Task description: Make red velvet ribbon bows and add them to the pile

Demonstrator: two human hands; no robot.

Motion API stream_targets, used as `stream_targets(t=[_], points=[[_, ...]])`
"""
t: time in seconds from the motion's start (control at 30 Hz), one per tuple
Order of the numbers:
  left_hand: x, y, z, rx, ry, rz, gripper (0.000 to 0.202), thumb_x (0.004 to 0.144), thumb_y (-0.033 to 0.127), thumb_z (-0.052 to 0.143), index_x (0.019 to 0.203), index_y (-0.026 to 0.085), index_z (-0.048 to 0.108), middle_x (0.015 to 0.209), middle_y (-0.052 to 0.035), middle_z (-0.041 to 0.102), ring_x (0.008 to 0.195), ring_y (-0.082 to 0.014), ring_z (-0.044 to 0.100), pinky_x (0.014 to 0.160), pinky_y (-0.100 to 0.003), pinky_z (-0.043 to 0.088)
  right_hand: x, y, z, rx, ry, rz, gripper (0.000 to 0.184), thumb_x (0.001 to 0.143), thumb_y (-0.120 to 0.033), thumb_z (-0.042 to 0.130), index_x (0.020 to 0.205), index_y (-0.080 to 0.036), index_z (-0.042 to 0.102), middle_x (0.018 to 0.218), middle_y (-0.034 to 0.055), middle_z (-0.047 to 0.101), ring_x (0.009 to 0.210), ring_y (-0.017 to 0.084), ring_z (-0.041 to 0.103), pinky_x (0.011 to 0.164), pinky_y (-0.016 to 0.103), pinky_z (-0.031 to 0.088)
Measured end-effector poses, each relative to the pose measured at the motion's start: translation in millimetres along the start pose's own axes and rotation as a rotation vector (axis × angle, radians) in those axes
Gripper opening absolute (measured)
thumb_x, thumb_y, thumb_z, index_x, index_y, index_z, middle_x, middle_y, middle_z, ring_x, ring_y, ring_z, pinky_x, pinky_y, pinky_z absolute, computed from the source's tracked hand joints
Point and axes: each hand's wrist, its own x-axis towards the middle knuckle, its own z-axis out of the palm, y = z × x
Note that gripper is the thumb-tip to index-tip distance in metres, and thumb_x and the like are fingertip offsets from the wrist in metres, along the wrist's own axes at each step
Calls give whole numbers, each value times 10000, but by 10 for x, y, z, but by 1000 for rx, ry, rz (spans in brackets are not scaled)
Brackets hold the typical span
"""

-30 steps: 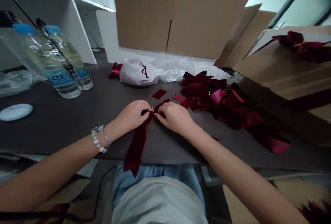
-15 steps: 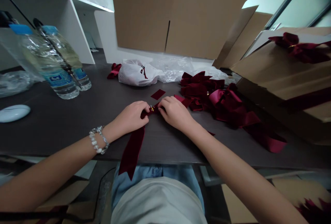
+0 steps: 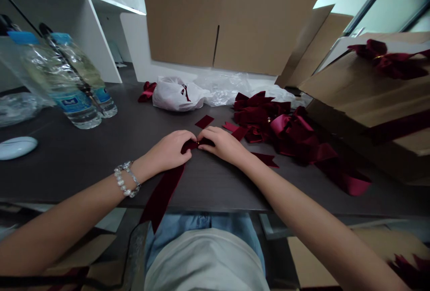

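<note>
- Left hand (image 3: 167, 151) and right hand (image 3: 220, 144) are closed on the ribbon (image 3: 163, 194), pinching its gathered centre between them.
- The ribbon sits on the table (image 3: 67, 179), its tail hanging past the edge, near a pile of bows (image 3: 265, 120).
- The step looks like forming a bow; the next move seems to call for tightening the centre.

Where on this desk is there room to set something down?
The widest patch of dark desk lies between the water bottles, the white mouse and the left hand on the velvet ribbon. A smaller one sits between the bottles and the white plastic bag. Right of the right hand, burgundy ribbon bows crowd against the cardboard box.
</note>
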Motion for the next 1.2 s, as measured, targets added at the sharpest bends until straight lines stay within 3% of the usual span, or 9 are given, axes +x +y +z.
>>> stream_targets(t=[0.1,0.33,0.53,0.77,1.0,1.2], points=[[20,-3,1,4,10,-24,264,782,190,502,1032,170,588,1091,-78,652,1051,-228,593,982,-380,465,20,-59,-31,-103,-42,-1,77,922,-218,607,951,-155,639,1010,60,643,941,178,583,793,271,396],[98,-48,5,-53,36,19,138,825,280,526,880,179,602,1024,-68,672,972,-208,614,924,-364,477,-5,-139,-61,-280,-99,-40,183,967,-203,522,1056,-151,673,1109,89,662,1021,214,601,801,308,363],[132,-90,2,-116,26,-24,126,843,283,510,831,194,599,1021,-45,682,972,-197,617,915,-359,470,38,-76,-42,-148,-66,-62,155,960,-222,528,959,-141,660,1011,84,665,927,181,600,776,276,384],[133,-96,-3,-99,6,-15,126,845,309,517,851,199,578,1026,-47,673,997,-209,605,929,-383,467,37,-57,-4,-110,-48,4,152,913,-244,605,1043,-169,619,984,71,673,926,194,599,771,270,386],[110,-145,18,-87,-7,-25,213,862,364,501,965,201,590,1070,-57,651,1034,-223,584,939,-390,455,137,14,-68,82,-95,116,107,905,-239,606,896,-169,688,921,39,698,849,155,622,752,244,398],[118,-147,-18,-53,-23,-11,233,889,376,469,976,205,601,1039,-44,652,1006,-212,581,919,-365,447,197,99,-54,206,-97,98,102,895,-217,616,846,-153,679,868,21,694,794,133,607,742,233,405]])
